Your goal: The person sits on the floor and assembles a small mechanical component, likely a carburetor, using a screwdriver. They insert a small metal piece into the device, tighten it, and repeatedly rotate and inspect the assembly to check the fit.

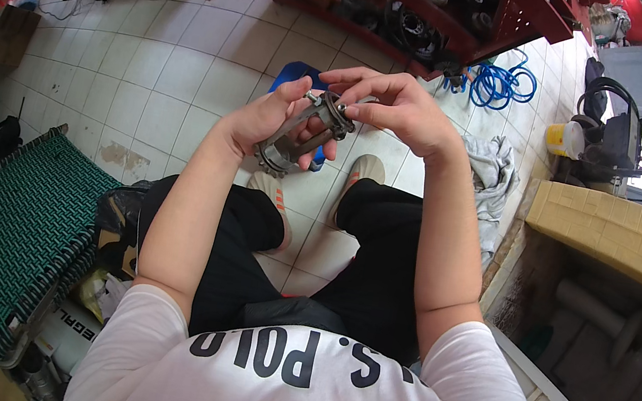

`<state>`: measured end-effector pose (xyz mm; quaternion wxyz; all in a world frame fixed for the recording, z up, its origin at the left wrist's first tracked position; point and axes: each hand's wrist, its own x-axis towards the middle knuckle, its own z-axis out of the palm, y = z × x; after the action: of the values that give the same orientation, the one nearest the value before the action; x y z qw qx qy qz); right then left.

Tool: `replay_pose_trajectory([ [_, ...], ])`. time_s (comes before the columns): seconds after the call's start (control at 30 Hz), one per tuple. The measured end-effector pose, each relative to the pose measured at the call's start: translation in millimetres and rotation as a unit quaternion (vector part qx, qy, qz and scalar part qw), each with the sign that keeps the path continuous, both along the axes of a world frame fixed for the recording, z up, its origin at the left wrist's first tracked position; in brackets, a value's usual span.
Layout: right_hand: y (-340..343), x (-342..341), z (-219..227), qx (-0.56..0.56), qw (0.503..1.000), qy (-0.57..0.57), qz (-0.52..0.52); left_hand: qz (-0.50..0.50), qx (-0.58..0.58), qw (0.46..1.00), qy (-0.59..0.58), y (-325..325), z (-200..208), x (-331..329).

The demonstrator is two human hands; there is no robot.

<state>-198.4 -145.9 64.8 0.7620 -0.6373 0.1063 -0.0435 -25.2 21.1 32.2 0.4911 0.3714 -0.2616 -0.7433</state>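
Left hand (254,119) is grasping a dark metal housing (282,152), its thumb lying along the upper side and its fingers showing past the far side. Right hand (405,117) is bending over the same part from the other side, fingertips reaching the upper-right end; cannot tell whether they are pinching anything small there. Housing is hanging clear of the floor, out in front of the body, between the 2 hands.

Key relation: long axis is slanting from lower left, nearer the body, to upper right. Right hand is lying just beside the far end; left hand is covering the left flank. 1 shiny bolt (313,99) is sticking out by the left thumb.

Below, 2 pale shoes (275,197) are resting on the tiled floor (205,81). Blue object (295,75) is showing behind the hands, mostly hidden. Grey cloth (489,173) is lying to the right, green woven seat (36,197) standing left. Farther off, blue hose (507,87) is coiling beside a red rack (351,12) holding dark parts.
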Motion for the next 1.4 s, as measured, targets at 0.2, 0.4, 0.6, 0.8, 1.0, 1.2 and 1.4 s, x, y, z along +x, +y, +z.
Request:
replay_pose_trajectory([
  [0.2,1.2,0.8,1.8,-0.049,0.997,0.052,0.031,0.001,0.035,0.999,-0.010,0.4,5.2,-3.8],
  [0.4,1.7,-0.4,6.0,-0.032,0.996,0.084,0.024,0.016,0.053,0.998,-0.012,-1.6,5.6,-9.4],
  [0.6,-3.5,-1.1,-5.0,0.011,0.995,0.093,0.020,0.001,0.070,0.997,-0.011,-5.5,-1.5,-5.8],
  [0.8,-14.7,1.8,-30.3,0.096,0.985,0.138,0.044,0.010,0.122,0.992,0.017,-11.1,1.0,-5.6],
  [1.0,-20.6,8.4,-48.3,0.134,0.976,0.166,0.041,0.008,0.137,0.991,0.007,-10.4,0.6,1.3],
  [1.2,-24.6,5.5,-52.2,0.180,0.973,0.145,0.009,0.061,0.097,0.993,0.000,-11.3,-8.3,-4.1],
  [1.4,-28.0,2.4,-44.6,0.167,0.973,0.160,-0.003,0.074,0.115,0.990,0.034,-13.5,-17.5,-11.6],
])
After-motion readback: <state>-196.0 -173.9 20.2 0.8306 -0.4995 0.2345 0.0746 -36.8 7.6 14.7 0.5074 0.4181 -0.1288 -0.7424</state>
